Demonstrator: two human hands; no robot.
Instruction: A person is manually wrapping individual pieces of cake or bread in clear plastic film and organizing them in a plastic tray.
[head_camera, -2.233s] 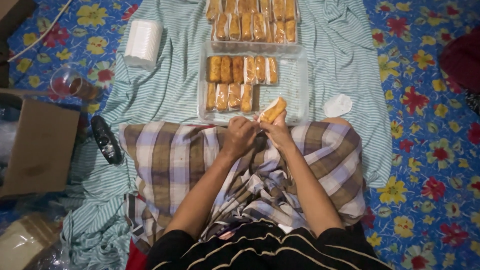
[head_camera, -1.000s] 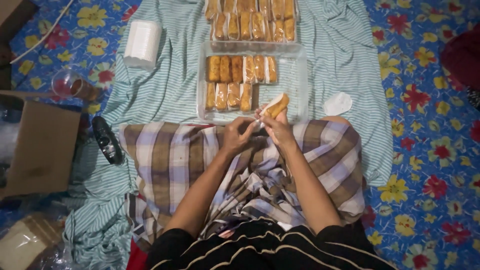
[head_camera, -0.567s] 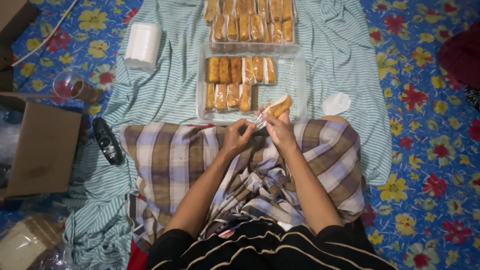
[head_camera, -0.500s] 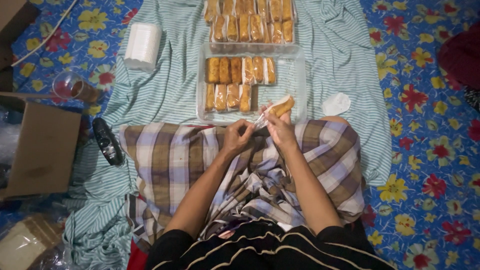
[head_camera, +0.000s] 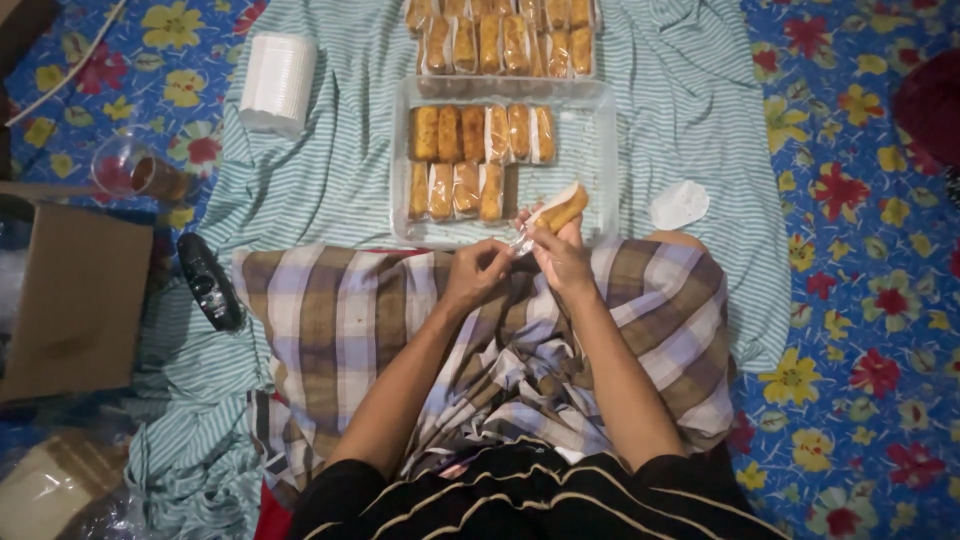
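Since a moment ago the left hand (head_camera: 478, 275) has slid slightly left, away from the fried roll (head_camera: 560, 207). The roll sits tilted in clear wrap above the right hand (head_camera: 562, 258), whose fingers grip it from below. Just behind lies a clear tray (head_camera: 580, 150) of wrapped rolls (head_camera: 470, 160). The left fingertips pinch the wrap's loose end at the roll's lower left.
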